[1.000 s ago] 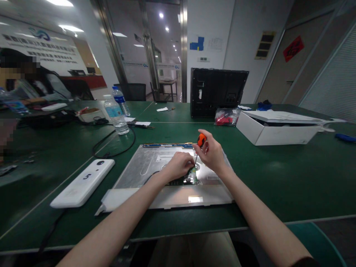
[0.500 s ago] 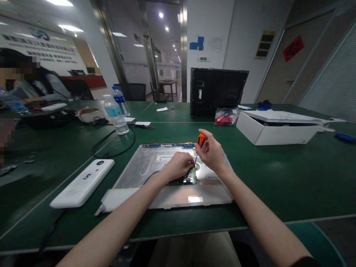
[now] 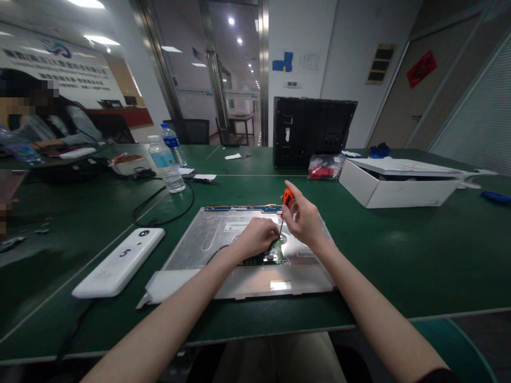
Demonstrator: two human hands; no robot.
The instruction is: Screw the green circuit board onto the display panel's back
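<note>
My right hand (image 3: 304,217) grips a screwdriver (image 3: 287,197) by its orange-and-black handle. The shaft points down, its tip at the upper edge of a green circuit board (image 3: 278,252). Close beside the tip, the fingers of my left hand (image 3: 261,234) are pinched together over the board; whether something small is between them is hidden. Under both hands lies a flat metal display panel (image 3: 199,242), with a narrow blue circuit strip (image 3: 243,209) along its far edge. Dark cables run to the board, partly covered by my left hand.
On the left lie a white power bank-like device (image 3: 120,263) with a cord and two water bottles (image 3: 167,165). A black monitor housing (image 3: 314,133), a bag with red contents (image 3: 324,168) and a white box (image 3: 399,186) stand beyond. Another person (image 3: 48,117) sits far left.
The top of the screwdriver and the fingers of my right hand have shifted slightly to the left, and the index finger is raised a little. My left hand stays in place.
</note>
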